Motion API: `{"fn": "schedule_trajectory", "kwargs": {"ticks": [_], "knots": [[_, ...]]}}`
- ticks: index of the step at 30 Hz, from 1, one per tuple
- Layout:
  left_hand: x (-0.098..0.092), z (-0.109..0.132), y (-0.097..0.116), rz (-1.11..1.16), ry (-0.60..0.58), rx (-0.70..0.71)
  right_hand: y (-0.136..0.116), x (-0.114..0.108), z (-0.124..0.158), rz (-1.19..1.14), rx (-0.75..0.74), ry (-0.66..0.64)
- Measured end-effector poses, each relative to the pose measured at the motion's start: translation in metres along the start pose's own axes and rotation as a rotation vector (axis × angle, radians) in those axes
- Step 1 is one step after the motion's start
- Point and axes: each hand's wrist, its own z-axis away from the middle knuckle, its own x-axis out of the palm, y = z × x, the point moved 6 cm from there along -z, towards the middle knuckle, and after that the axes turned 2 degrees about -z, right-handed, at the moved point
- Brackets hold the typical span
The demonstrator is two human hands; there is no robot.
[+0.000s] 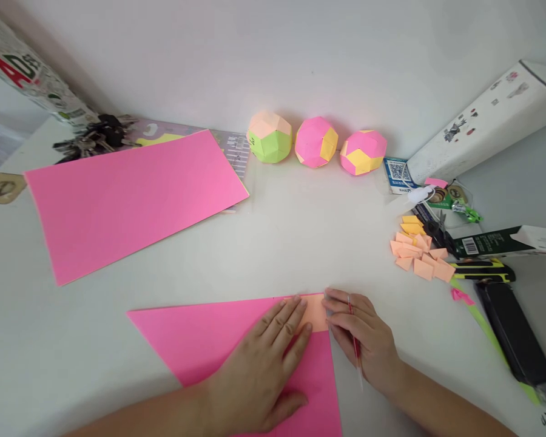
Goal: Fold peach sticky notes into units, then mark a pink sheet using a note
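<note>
My left hand [266, 358] lies flat, fingers stretched out, on a large pink sheet of paper [186, 331] at the table's front. Under its fingertips is a peach paper strip [316, 312], lined up along the sheet's top edge near the right corner. My right hand [368, 340] is closed, with a thin red pen [355, 347] slanting between its fingers. Its fingertips touch the right end of the strip, where a small greyish piece partly shows; I cannot make out what it is.
Another pink sheet [136, 206] lies at the left over a printed pad, near some keys [104, 133]. Three paper balls [316, 142] stand at the back. Folded peach pieces [421, 252], a yellow-black cutter [482, 270], a black case [514, 331] and a white box [486, 121] are at the right.
</note>
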Motion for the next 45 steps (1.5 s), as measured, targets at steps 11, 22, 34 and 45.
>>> {"fn": "schedule_trajectory", "kwargs": {"ticks": [11,22,34,45], "knots": [[0.0000,-0.0006,-0.0010,0.014,-0.017,-0.021,-0.0029,-0.0019,-0.0036,0.004,-0.013,0.022],[0.0004,-0.0006,-0.0013,0.026,-0.026,-0.018,-0.0026,-0.0020,-0.0033,-0.003,-0.013,0.010],[-0.0004,-0.0007,-0.0013,0.029,-0.020,-0.022,-0.0027,-0.0017,-0.0034,0.006,-0.006,0.012],[-0.0004,-0.0002,-0.0007,0.019,-0.023,-0.018,-0.0030,-0.0013,-0.0034,0.024,0.000,-0.004]]}}
